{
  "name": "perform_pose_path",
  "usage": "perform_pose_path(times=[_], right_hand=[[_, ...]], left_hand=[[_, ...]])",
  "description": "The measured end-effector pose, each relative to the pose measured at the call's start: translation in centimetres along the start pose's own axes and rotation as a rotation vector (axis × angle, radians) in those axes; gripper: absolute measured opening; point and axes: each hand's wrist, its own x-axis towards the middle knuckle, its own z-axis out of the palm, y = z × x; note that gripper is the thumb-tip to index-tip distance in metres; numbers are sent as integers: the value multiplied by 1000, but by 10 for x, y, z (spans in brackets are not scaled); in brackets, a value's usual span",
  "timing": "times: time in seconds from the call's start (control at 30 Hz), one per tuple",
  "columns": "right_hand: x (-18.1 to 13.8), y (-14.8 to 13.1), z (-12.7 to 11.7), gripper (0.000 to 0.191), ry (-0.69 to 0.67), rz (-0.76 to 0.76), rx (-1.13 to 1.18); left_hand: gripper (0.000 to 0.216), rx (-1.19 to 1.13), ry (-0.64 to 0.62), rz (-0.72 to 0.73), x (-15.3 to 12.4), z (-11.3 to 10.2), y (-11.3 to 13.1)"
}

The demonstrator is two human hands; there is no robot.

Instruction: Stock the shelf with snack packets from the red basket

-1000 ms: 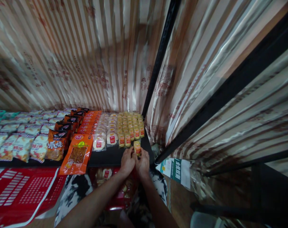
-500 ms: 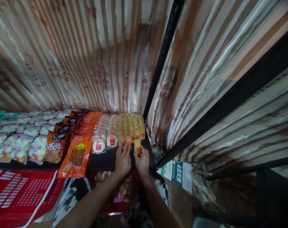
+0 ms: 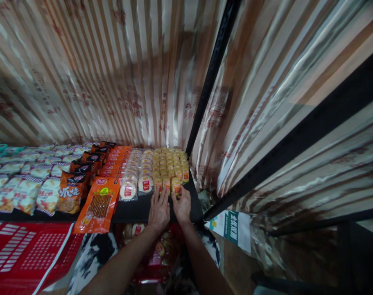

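Small yellow wrapped snack packets [image 3: 170,162] with red and orange labels stand in close rows at the right end of the black shelf [image 3: 132,209]. My right hand [image 3: 182,206] pinches one yellow snack packet [image 3: 175,186] at the front of these rows, beside the other front packets. My left hand [image 3: 159,211] has its fingers stretched forward, fingertips touching the front packets just left of that one. Left of the yellow rows are round white cakes in clear wrappers [image 3: 145,184]. Below the shelf edge, between my forearms, more wrapped snacks lie in a red container [image 3: 149,268], partly hidden.
Orange stick-snack bags [image 3: 100,203], black-orange bags [image 3: 70,192] and white snack bags [image 3: 28,194] fill the shelf leftward. A red basket [image 3: 17,250] sits below at left. Black metal posts [image 3: 212,73] and striped plastic sheeting [image 3: 137,82] bound the back and right.
My right hand has moved slightly left with the yellow snack packet, bringing it closer to the front packets by my left hand. The left hand stays nearly in place.
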Motion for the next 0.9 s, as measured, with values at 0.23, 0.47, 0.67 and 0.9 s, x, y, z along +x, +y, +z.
perform_pose_path(times=[0.23, 0.47, 0.67, 0.9], right_hand=[[3, 1, 7, 45, 19, -15, 23], [6, 2, 10, 43, 23, -23, 29], [3, 0, 7, 43, 21, -18, 87], [2, 1, 5, 32, 22, -31, 178]], left_hand=[[53, 74, 46, 44, 0, 4, -1], [53, 124, 71, 61, 0, 3, 0], [52, 124, 67, 63, 0, 5, -1], [52, 110, 78, 54, -1, 5, -1]])
